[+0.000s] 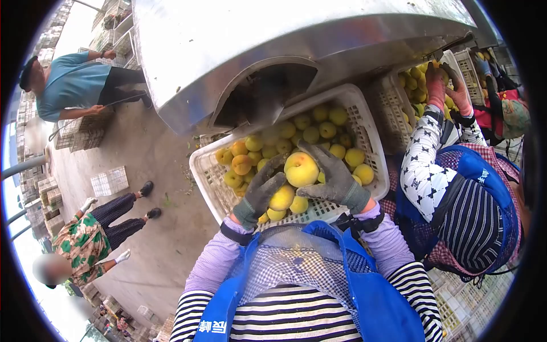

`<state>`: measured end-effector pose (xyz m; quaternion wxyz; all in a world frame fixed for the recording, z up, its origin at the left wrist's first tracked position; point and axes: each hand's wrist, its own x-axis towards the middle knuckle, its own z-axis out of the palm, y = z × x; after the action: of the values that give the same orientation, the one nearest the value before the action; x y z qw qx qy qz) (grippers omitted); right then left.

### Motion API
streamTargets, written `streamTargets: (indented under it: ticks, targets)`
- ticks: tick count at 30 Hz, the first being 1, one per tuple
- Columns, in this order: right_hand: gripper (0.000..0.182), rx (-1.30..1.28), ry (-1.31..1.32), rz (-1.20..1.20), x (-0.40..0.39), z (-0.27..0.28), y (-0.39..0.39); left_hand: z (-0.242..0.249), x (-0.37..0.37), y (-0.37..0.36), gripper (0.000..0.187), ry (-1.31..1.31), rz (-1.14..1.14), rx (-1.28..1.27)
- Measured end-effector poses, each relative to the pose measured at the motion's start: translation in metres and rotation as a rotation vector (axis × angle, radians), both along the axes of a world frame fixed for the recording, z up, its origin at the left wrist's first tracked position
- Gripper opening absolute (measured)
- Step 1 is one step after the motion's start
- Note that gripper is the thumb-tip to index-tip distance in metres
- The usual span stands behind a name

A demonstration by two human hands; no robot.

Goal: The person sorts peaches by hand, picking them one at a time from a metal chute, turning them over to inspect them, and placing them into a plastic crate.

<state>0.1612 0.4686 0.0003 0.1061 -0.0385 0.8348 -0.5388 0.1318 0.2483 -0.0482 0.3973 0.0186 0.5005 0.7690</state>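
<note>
Both my hands wear dark grey gloves and work over a white plastic crate (373, 145) of yellow fruit that look like peaches. My right hand (340, 179) is closed round a large yellow peach (301, 169) with a reddish patch, its thumb below and fingers above. My left hand (259, 196) curls round a second yellow peach (282, 198), just below and left of the first; its fingertips come close to the larger one. More peaches (242, 164) lie loose in the crate beneath and beyond my hands.
A metal machine (307, 34) with a dark opening (268, 91) overhangs the crate's far side. On the right, a co-worker's gloved hands (447, 85) handle fruit over another crate (393, 105). Two people stand on the left, near stacked crates (85, 131) and a single crate (110, 181).
</note>
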Motion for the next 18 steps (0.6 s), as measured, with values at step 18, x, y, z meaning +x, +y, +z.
streamTargets:
  ticks: [18]
  targets:
    - [0.089,0.225,0.266,-0.201,-0.01,0.027,-0.038,0.038,-0.007,-0.008,0.05,0.396,0.216,-0.159]
